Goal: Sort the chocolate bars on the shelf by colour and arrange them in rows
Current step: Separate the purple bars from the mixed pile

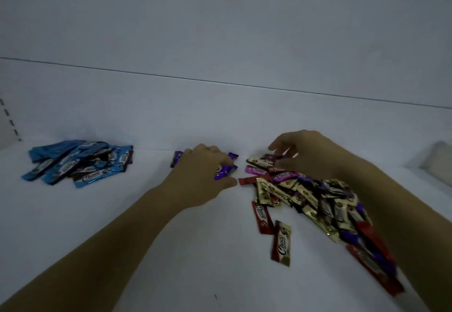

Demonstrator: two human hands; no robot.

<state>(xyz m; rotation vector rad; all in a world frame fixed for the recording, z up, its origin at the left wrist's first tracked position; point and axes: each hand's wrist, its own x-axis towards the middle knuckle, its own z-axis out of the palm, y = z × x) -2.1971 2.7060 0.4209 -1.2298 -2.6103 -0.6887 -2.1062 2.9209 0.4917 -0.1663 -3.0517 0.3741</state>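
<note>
On the white shelf (pixel 171 250) a heap of blue chocolate bars (pixel 80 163) lies at the left. A small group of purple bars (pixel 226 172) sits in the middle, and my left hand (pixel 203 172) rests over it with fingers curled round purple wrappers. A big mixed pile of gold, red, pink and purple bars (pixel 315 201) spreads to the right. My right hand (pixel 303 152) hovers at the pile's far end and pinches a dark pink-purple bar (pixel 275 158). A red-and-gold bar (pixel 281 243) and a red bar (pixel 263 217) lie loose in front.
The shelf's white back wall (pixel 220 42) rises behind the bars. A slotted upright (pixel 11 122) runs along the far left edge. A pale blurred object (pixel 437 162) sits at the far right.
</note>
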